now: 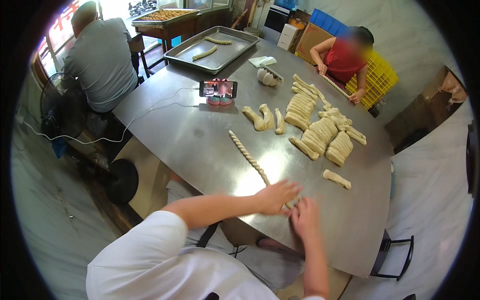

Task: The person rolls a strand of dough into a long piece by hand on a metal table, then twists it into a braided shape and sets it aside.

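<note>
A twisted dough rope [249,159] runs slantwise across the metal table toward me, its near end under my hands. My left hand [279,197] lies over the rope with its fingers stretched out and somewhat blurred. Close beside it, my right hand [306,218] has its fingers curled at the rope's near end; part of the dough there is covered. To the right of my hands lies a single short dough piece [337,179]. Beyond it are rows of cut dough strips [320,136], and a few loose dough pieces [256,118] rest left of them.
On the steel table [200,150] stand a phone [218,89] on a holder and a white rounded stand [267,77]. A tray [220,56] with two twisted ropes is at the back. Across, a person in red [346,62] handles another rope. Another person [102,62] sits at left near a fan [62,107].
</note>
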Action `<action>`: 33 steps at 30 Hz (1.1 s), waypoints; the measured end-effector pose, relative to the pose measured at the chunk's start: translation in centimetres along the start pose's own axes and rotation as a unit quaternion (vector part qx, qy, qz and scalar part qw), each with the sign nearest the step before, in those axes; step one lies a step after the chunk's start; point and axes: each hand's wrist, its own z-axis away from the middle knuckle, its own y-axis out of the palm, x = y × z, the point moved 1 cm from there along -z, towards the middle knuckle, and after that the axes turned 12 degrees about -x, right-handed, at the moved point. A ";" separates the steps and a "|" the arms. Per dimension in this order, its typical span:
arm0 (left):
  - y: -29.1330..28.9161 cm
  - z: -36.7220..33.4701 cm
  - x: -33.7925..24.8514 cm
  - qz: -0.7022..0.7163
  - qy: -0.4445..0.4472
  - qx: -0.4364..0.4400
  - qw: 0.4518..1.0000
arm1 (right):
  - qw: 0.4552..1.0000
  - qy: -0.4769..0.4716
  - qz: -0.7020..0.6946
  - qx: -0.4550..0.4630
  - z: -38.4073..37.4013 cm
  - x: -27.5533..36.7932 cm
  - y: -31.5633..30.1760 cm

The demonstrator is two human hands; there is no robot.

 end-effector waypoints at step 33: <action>-2.8 1.1 -7.4 -0.064 0.034 0.077 0.994 | 0.992 0.039 0.113 0.045 2.3 0.3 -2.6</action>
